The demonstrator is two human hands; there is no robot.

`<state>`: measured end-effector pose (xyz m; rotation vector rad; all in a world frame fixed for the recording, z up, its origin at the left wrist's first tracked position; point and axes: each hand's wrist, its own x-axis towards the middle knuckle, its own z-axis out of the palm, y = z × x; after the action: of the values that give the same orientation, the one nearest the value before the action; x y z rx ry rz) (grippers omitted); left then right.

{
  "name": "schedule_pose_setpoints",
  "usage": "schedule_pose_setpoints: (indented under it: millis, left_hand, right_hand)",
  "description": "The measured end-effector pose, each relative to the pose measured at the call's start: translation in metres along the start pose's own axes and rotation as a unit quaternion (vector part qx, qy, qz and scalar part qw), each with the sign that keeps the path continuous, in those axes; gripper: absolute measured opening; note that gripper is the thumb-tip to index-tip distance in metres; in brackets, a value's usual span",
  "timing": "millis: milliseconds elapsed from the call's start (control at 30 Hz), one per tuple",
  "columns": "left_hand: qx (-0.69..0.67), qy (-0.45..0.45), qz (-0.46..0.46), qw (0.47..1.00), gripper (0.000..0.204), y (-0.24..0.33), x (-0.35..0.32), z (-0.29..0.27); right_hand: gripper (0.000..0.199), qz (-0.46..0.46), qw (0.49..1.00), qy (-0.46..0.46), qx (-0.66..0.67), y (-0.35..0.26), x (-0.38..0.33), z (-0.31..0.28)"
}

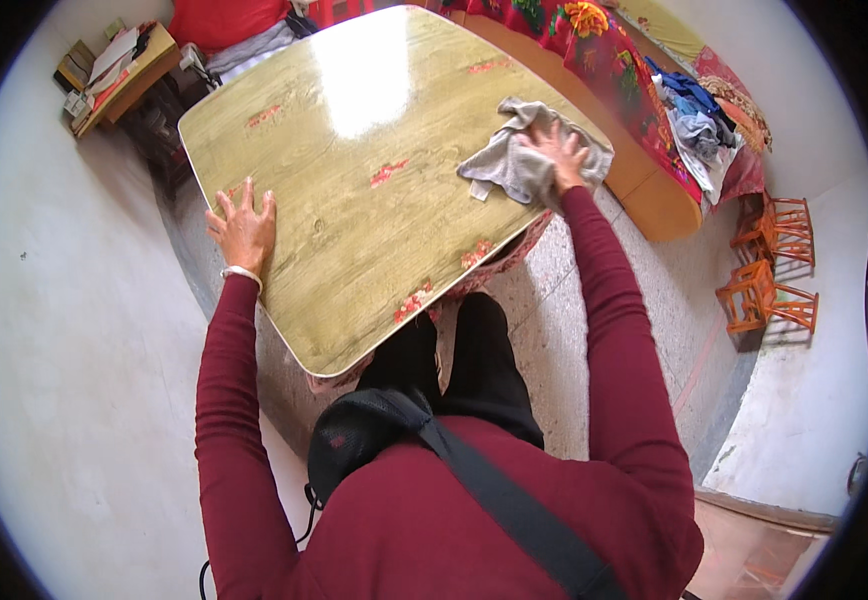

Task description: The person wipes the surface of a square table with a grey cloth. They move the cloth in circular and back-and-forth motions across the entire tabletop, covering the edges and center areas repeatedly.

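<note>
Both hands on the table (324,250). Left hand (244,236): fingers spread, palm down over the left edge, nothing held; pale bracelet (242,273) on that wrist. Right hand (560,158): fingers spread too, laid on top of the cloth (510,172), pressing it rather than closed round it as far as I can tell; the thumb side is a bit blurred, so can't swear no fold is pinched. Cloth is grey, crumpled, at the right corner of the tabletop, one part bunched ahead of my fingers, the other side out to the edge. Tabletop: yellowish wood grain, scattered red flower prints, pale rim, strong glare patch toward the far side. Patterned fabric (526,250) shows below the near right edge. My arms are well apart, maroon sleeves, black strap (514,505) across my torso, black bag (354,440) at my left side. Beyond the right corner: bed (644,205) with wood side, red floral cover (604,70), pile of clothes (699,125) on it. Two orange chairs (751,297) (780,234) by the right wall. Far left: desk (144,75) with papers (114,55) on top. Speckled floor (566,390) below.
</note>
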<state>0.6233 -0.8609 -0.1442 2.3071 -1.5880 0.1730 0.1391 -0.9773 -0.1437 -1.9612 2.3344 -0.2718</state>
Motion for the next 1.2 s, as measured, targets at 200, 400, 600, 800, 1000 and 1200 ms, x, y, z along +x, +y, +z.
schedule_pose_setpoints:
  millis: [200, 400, 600, 800, 1000, 1200]
  left_hand:
    - [0.023, -0.001, 0.002, 1.000, 0.056, -0.002, 0.004, 0.000]
    - [0.019, 0.007, 0.005, 1.000, 0.055, -0.011, 0.000, 0.000]
    - [0.017, 0.009, -0.012, 1.000, 0.055, -0.001, -0.002, -0.004]
    - [-0.009, 0.002, -0.012, 1.000, 0.057, 0.005, -0.001, -0.003]
    - [-0.007, -0.001, -0.017, 1.000, 0.057, -0.011, 0.001, -0.005]
    - [-0.008, -0.003, 0.001, 1.000, 0.057, -0.006, 0.000, -0.003]
  right_hand:
    - [0.079, -0.269, 0.958, -0.093, 0.017, -0.153, -0.042, 0.029]
    - [0.057, -0.490, 0.869, -0.007, 0.074, -0.131, -0.167, -0.008]
    - [0.066, -0.281, 0.959, -0.036, -0.028, -0.047, -0.081, -0.012]
    - [0.083, -0.135, 0.986, -0.022, 0.090, -0.122, 0.010, 0.035]
    - [0.066, -0.475, 0.875, -0.089, 0.021, -0.269, -0.115, 0.024]
    - [0.045, -0.585, 0.801, -0.082, 0.093, -0.159, -0.173, -0.003]
